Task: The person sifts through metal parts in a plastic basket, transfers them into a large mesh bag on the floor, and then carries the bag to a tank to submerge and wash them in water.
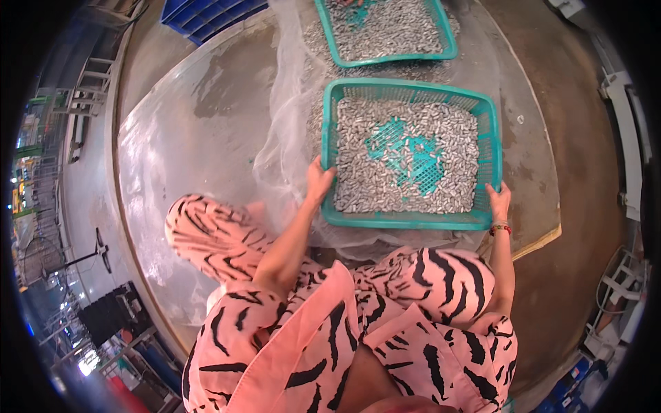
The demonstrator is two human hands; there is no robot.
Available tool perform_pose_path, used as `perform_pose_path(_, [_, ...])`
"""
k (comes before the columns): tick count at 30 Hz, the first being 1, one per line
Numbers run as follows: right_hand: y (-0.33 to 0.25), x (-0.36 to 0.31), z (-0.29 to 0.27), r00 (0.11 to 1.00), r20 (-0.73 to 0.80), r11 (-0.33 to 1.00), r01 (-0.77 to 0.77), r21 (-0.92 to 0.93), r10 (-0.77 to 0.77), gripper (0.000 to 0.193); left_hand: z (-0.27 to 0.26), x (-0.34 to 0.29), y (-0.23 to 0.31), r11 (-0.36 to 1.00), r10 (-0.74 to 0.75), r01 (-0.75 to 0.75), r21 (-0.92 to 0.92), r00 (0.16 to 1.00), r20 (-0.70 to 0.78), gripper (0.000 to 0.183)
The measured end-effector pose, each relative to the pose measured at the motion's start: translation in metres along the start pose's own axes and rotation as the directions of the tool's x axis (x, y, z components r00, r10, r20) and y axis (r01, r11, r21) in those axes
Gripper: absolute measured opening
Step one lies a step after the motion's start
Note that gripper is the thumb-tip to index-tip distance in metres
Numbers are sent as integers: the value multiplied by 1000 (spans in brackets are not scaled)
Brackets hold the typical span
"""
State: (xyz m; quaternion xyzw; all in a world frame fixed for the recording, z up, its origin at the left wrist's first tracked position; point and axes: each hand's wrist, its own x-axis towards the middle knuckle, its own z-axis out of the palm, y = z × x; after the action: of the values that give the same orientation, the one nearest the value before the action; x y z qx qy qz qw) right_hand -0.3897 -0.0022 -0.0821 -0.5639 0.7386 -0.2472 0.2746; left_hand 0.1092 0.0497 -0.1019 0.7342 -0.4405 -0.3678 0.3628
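Observation:
Between my hands is a green plastic basket (406,221) with slotted walls. Many small silvery, pellet-like pieces (358,186) lie in it, thickest along the sides, and its green mesh bottom shows through in the middle. My left hand (319,180) grips the basket's left side, its fingers partly hidden behind the rim. On the right side, near the front corner, my right hand (498,201) holds the rim, with a beaded bracelet at the wrist. Whether the basket is lifted or rests on the sheet, I cannot tell.
Beyond it sits a second green basket (392,60) of similar pieces, with part of another person's hand (352,2) at its far edge. Clear plastic sheeting (172,144) covers the floor, with loose pieces scattered around the baskets. A blue crate (206,20) stands at the far left.

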Motion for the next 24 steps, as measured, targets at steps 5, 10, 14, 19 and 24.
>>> perform_pose_path(5, [-22, -20, 3, 990, 135, 949, -80, 305, 40, 28, -15, -3, 31, 966, -64, 73, -247, 997, 46, 32])
perform_pose_path(10, [-11, -55, 21, 976, -217, 998, -5, 60, 18, 35, -7, 27, -4, 999, -25, 26, -21, 998, 57, 30])
perform_pose_path(14, [2, -21, 80, 990, -125, 939, 99, 329, -60, 40, -6, 63, -43, 979, 66, -68, 190, 998, 16, 26])
perform_pose_path(19, [-18, 5, 93, 995, -92, 915, -6, 403, 48, 38, -13, 72, -46, 975, -68, 70, -209, 998, 17, 27])
perform_pose_path(24, [-15, -53, 89, 944, -307, 891, 34, 453, 120, 39, -36, 50, -47, 983, -3, -12, -184, 997, -80, 26])
